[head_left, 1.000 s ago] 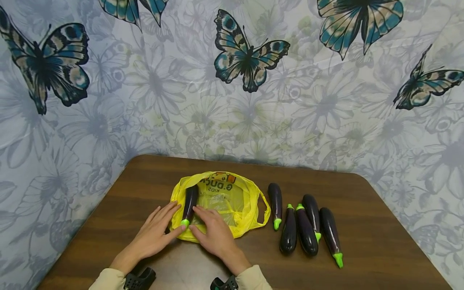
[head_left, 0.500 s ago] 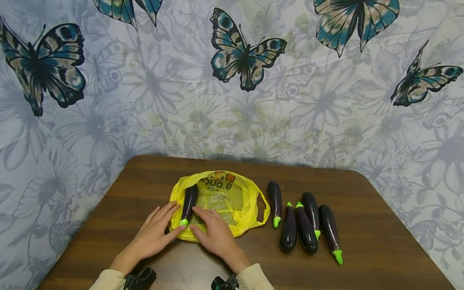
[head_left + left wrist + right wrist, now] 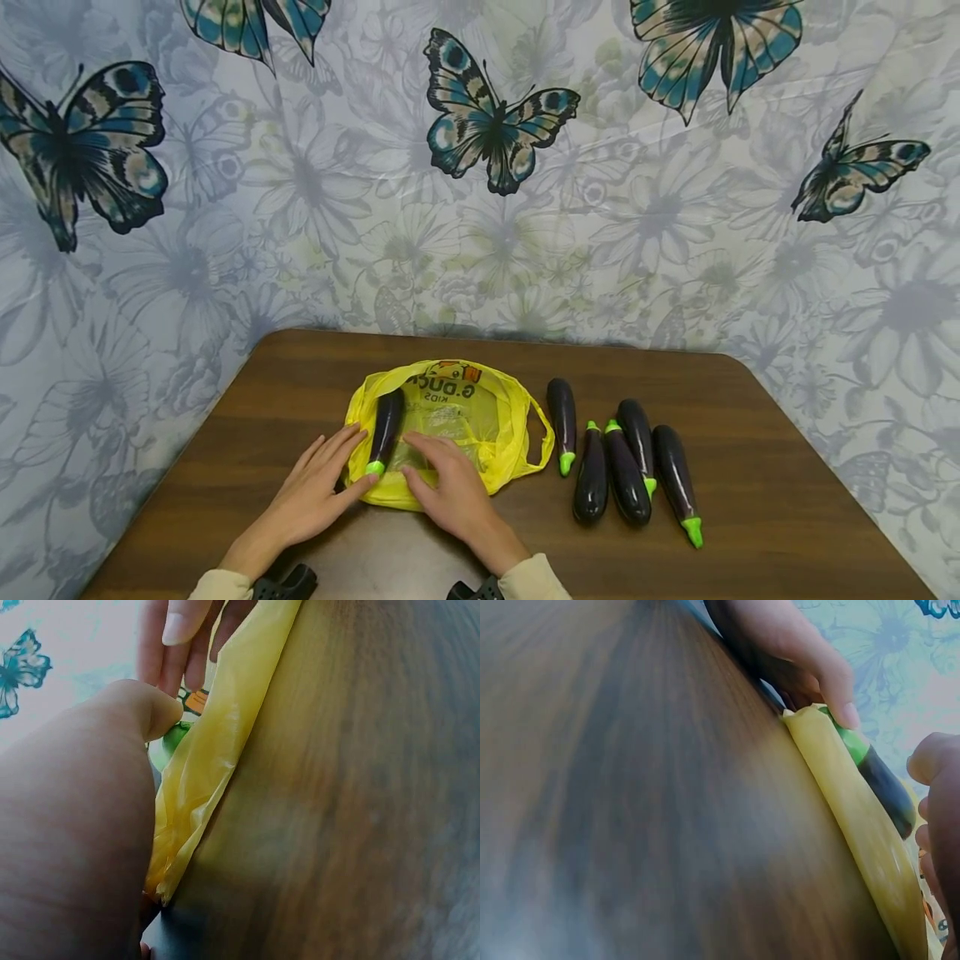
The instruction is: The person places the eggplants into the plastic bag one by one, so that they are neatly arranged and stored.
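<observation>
A yellow plastic bag (image 3: 486, 477) lies on the table with its mouth spread towards me. Inside it, at the left, rests a glossy dark purple eggplant (image 3: 387, 425), its bright green stem end towards me. My left hand (image 3: 313, 493) rests on the bag's left edge, fingers extended, thumb at the green stem end. In the left wrist view the thumb (image 3: 161, 712) lies by that green tip. My right hand (image 3: 455, 493) is over the bag's near rim, right of the eggplant, fingers loosely extended and a small gap from it; its fingertips are partly hidden in the right wrist view.
Several more eggplants (image 3: 627, 479) lie to the right of the bag, some with green ends facing me, others facing away. The bag's handle loop (image 3: 542, 442) reaches towards them. Behind the brown wooden table (image 3: 757, 500) hangs a butterfly-patterned cloth (image 3: 510, 275).
My right hand has moved slightly right, away from the eggplant in the bag. The left hand stays at the bag's left edge. The head view has shifted a little.
</observation>
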`<state>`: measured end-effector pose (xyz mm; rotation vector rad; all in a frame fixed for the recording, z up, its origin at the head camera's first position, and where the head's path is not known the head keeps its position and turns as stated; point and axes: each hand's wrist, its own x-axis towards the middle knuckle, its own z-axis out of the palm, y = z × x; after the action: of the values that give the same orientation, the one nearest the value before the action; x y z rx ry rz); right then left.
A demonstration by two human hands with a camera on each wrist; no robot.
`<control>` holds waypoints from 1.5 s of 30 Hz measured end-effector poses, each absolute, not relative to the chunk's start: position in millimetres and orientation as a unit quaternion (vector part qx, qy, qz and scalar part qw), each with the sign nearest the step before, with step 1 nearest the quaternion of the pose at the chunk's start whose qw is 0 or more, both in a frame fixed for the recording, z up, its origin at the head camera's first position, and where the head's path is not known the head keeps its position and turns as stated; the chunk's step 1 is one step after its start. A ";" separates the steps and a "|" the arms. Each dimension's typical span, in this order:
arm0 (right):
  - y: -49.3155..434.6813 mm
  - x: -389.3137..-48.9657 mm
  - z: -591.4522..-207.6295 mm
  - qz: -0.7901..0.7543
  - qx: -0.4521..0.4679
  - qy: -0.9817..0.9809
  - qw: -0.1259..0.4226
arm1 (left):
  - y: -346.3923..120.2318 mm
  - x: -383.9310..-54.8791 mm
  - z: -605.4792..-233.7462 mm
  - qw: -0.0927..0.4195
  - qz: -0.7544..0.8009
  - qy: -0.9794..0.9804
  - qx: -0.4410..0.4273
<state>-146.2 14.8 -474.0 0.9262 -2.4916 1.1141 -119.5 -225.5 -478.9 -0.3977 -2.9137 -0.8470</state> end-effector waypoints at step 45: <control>68.9 -119.5 -472.9 0.431 0.268 -0.840 0.191 | -226.1 -117.2 -476.8 0.040 -0.280 -0.950 -0.133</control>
<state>-119.5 68.9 -472.9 0.7538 -2.3597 1.2113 -117.2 -226.1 -476.8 -0.4078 -2.9115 -0.8578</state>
